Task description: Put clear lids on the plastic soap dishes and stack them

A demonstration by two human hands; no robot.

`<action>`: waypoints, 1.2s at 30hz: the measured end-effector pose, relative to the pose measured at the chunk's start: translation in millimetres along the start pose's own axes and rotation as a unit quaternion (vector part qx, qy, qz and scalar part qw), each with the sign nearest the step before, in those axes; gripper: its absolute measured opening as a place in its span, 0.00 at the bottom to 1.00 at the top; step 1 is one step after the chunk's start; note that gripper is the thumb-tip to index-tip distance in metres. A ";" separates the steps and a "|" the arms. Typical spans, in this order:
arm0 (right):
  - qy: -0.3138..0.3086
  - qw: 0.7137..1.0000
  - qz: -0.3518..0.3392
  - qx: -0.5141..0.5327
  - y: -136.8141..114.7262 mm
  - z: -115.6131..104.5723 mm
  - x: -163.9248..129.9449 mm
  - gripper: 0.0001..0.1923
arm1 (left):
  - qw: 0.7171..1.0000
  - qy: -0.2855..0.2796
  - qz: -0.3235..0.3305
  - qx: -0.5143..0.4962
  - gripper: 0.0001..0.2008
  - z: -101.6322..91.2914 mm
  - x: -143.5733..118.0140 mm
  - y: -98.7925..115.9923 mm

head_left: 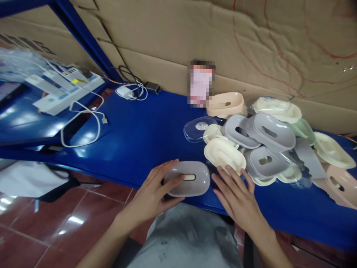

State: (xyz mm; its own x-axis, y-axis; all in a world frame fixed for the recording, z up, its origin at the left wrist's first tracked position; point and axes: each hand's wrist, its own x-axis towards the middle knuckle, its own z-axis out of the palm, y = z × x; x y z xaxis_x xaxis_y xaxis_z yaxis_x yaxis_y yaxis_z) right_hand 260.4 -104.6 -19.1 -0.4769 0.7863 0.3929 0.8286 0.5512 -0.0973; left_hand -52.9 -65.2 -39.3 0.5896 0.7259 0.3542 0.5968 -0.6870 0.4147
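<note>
At the table's front edge lies a grey oval plastic dish, with a cream strip showing through its middle slot. My left hand grips its left side, fingers along the far and near rims and one finger reaching to the slot. My right hand is open, fingers spread, to the right of the dish. Its fingertips overlap the near rim of a cream oval tray; whether they touch it I cannot tell. Behind that tray are more grey slotted dishes and a clear lid.
The pile on the blue table continues right, with a peach dish and another cream tray. A pixelated upright panel leans against the cardboard wall. At left are a white power strip and a white cable.
</note>
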 end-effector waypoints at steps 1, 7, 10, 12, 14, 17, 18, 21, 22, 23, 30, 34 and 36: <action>-0.014 1.000 -0.022 0.005 -2.8 2.3 -1.8 0.22 | 1.000 0.000 -0.001 0.000 0.23 0.7 -0.8 0.3; -0.067 0.995 -0.051 0.045 -20.2 16.2 -5.0 0.22 | 0.998 -0.039 -0.021 -0.034 0.30 -16.6 4.1 -0.1; -0.055 0.996 -0.045 0.051 -20.8 18.4 -3.5 0.21 | 0.999 -0.004 -0.036 -0.028 0.27 -28.4 39.7 -9.4; -0.048 0.997 -0.045 0.048 -20.5 18.7 -3.1 0.21 | 0.998 0.031 -0.047 0.002 0.27 -27.3 78.8 -20.1; -0.042 0.997 -0.044 0.046 -20.6 18.9 -3.4 0.21 | 0.996 -0.019 -0.073 0.042 0.36 -19.3 121.8 -32.4; -0.032 0.998 -0.040 0.048 -20.9 19.0 -3.8 0.21 | 0.989 -0.102 -0.094 0.059 0.42 -5.7 169.7 -48.9; -0.030 0.998 -0.038 0.050 -20.9 18.8 -3.5 0.21 | 0.988 -0.113 -0.093 0.046 0.39 -4.0 176.6 -52.9; -0.018 0.997 -0.034 0.069 -20.4 17.7 -0.8 0.19 | 0.993 -0.088 -0.079 -0.029 0.30 -14.7 163.4 -57.2; -0.015 0.996 -0.035 0.077 -20.0 17.1 0.3 0.19 | 0.993 -0.068 -0.076 -0.053 0.30 -23.4 148.9 -55.1; -0.013 0.996 -0.036 0.083 -19.5 16.7 1.3 0.19 | 0.993 -0.051 -0.071 -0.075 0.30 -33.6 130.9 -51.0; 0.057 0.988 0.020 0.140 -12.9 20.6 -6.6 0.45 | 0.996 -0.067 -0.027 -0.059 0.29 -65.1 13.0 5.2; 0.021 0.994 -0.006 0.110 -11.8 21.5 -5.7 0.41 | 0.997 -0.074 0.005 -0.036 0.29 -37.4 3.7 14.7; -0.001 0.995 -0.016 0.094 -12.7 20.5 -1.8 0.34 | 0.997 -0.062 0.009 -0.035 0.29 -28.1 7.3 12.5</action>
State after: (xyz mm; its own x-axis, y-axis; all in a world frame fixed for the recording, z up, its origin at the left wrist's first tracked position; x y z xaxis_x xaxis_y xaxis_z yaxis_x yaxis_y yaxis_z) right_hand 244.7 -107.2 -37.3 -0.5030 0.7680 0.3964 0.7437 0.6183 -0.2541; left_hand -56.4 -67.5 -7.9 0.6654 0.7009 0.2569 0.5484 -0.6924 0.4689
